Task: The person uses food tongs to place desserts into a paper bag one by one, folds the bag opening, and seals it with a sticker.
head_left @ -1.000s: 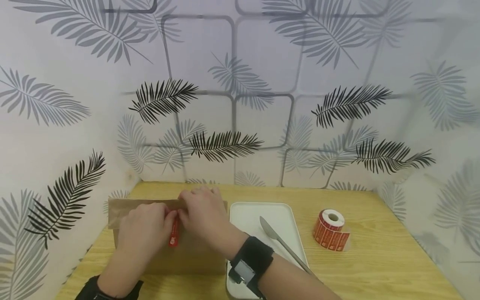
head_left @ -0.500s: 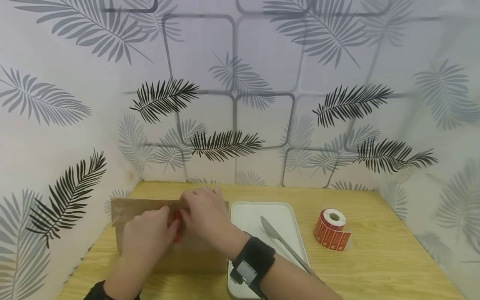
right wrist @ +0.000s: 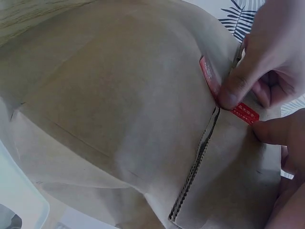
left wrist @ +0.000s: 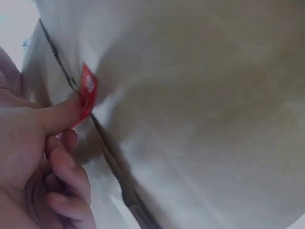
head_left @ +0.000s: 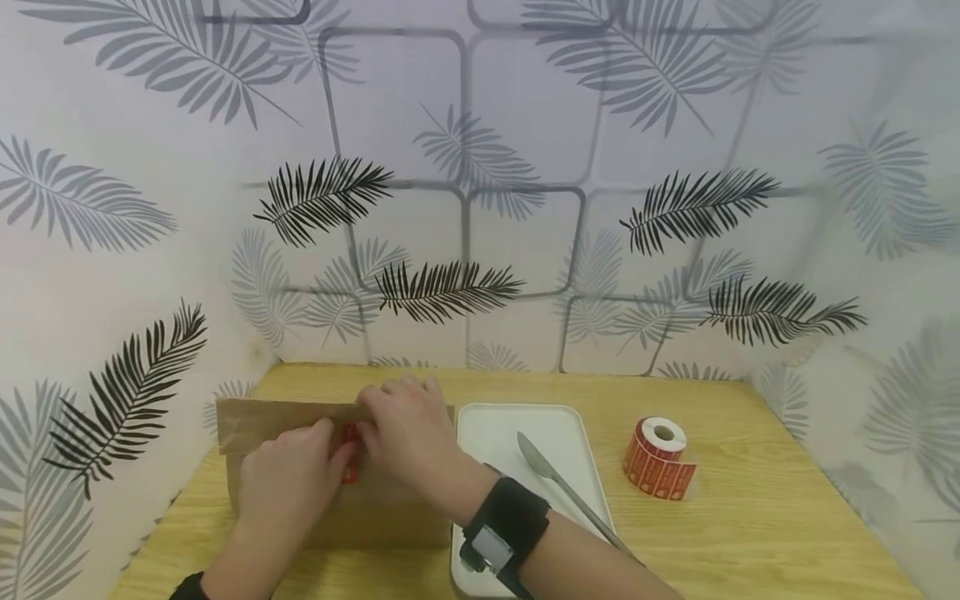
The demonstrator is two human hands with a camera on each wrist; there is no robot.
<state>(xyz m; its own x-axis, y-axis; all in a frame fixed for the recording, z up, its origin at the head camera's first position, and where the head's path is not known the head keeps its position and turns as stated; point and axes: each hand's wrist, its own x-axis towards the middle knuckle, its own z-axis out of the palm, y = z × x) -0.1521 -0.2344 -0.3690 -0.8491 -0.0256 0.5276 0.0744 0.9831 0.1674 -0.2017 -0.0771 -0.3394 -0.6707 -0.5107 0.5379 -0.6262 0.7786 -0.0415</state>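
Observation:
A brown paper bag (head_left: 390, 517) with its top folded over is on the table at the left. A red sticker (head_left: 349, 473) lies across the edge of the fold; one end stands off the paper in the left wrist view. My left hand (head_left: 288, 475) pinches the bag's folded top, its thumb on the sticker (left wrist: 89, 88). My right hand (head_left: 408, 429) grips the fold just right of it, with the thumb at the sticker's upper end (right wrist: 245, 113). The fingers behind the fold are hidden in the head view.
A white tray (head_left: 483, 417) stands right of the bag, under my right forearm. A metal knife (head_left: 551, 471) lies on the tray, its handle partly hidden by the arm. A roll of red stickers (head_left: 658, 458) stands farther right on the wooden table (head_left: 757, 517).
My left thumb has moved slightly down along the sticker, and the strip's lower end no longer hangs as far down. My right hand stays at the fold.

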